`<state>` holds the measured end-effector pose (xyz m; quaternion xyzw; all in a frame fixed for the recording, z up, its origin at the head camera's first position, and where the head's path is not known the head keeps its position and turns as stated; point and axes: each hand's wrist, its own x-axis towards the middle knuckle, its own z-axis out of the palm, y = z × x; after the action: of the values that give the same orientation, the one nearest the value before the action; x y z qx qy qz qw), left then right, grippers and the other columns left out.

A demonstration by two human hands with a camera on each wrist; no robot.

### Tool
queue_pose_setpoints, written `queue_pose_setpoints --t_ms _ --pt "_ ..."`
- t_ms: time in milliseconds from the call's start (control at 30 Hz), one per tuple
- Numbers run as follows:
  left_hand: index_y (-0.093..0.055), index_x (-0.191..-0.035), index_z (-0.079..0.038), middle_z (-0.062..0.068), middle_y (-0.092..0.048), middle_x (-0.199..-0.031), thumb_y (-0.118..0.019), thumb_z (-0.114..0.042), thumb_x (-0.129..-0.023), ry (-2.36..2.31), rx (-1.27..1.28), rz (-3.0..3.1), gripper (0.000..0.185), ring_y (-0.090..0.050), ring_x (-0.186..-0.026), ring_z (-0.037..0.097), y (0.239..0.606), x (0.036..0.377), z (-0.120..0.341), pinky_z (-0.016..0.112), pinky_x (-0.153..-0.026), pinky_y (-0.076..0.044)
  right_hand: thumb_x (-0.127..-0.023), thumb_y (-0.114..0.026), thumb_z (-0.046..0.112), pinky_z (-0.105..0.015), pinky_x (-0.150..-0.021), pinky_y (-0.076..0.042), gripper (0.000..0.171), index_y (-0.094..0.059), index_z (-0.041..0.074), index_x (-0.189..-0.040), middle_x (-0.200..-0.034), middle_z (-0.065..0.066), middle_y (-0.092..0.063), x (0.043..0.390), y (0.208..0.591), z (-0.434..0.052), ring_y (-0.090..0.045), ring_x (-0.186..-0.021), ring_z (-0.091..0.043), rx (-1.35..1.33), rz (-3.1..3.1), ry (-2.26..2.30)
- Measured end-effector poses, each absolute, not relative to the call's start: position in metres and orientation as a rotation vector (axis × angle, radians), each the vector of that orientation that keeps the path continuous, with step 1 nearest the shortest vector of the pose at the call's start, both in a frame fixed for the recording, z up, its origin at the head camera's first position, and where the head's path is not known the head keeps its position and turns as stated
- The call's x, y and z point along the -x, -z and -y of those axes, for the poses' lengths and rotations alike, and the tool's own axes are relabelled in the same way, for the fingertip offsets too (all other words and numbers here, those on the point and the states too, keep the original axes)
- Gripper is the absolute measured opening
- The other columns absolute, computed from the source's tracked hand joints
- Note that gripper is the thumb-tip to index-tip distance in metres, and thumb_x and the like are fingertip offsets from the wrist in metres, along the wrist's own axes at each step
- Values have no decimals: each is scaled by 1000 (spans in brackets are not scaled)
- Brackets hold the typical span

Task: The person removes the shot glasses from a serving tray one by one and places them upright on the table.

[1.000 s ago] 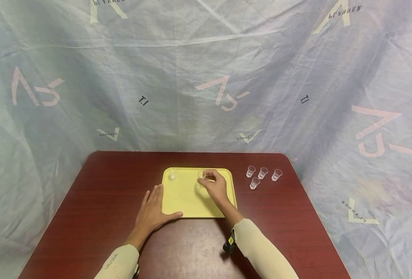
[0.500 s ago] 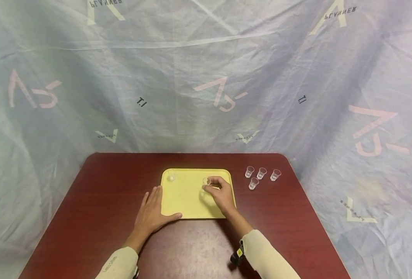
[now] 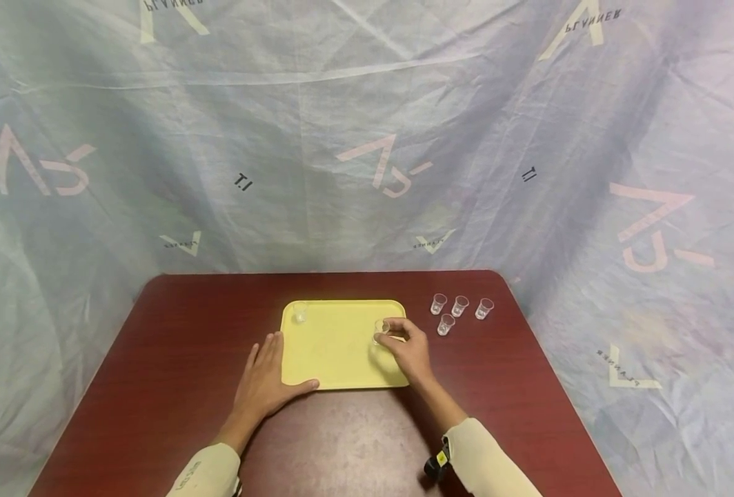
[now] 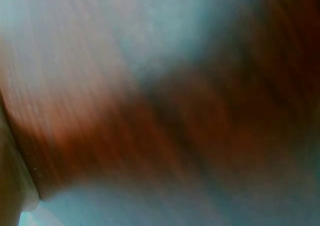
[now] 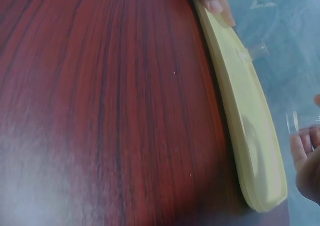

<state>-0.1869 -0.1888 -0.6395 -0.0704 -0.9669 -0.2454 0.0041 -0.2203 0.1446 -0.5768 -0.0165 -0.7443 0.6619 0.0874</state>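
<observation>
A right hand [image 3: 409, 345] pinches a small clear cup [image 3: 381, 327] over the right side of a yellow tray [image 3: 336, 345]; the left hand [image 3: 266, 376], fingers flat, steadies the tray's near left corner. A gentle upright grip probably suits the flimsy cup.

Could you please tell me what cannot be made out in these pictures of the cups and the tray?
- Left wrist view: all blur; nothing of the left hand is readable.
- Right wrist view: the held cup is cut off by the right edge.
- Head view: whether the held cup touches the yellow tray is unclear; the right hand hides its base.
- Cup contents: too small.
</observation>
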Motion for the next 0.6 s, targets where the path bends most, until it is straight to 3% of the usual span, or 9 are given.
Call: queue_pose_setpoints --t_ms 600 --pt "-12 -182 -4 21 -19 -189 -67 -104 -76 755 233 3010 156 -20 -177 42 642 188 191 61 -146 -6 -88 -91 0 -16 -82 -63 36 -79 -5 -122 -119 -28 -80 211 575 -182 -74 -91 -9 156 2150 -1989"
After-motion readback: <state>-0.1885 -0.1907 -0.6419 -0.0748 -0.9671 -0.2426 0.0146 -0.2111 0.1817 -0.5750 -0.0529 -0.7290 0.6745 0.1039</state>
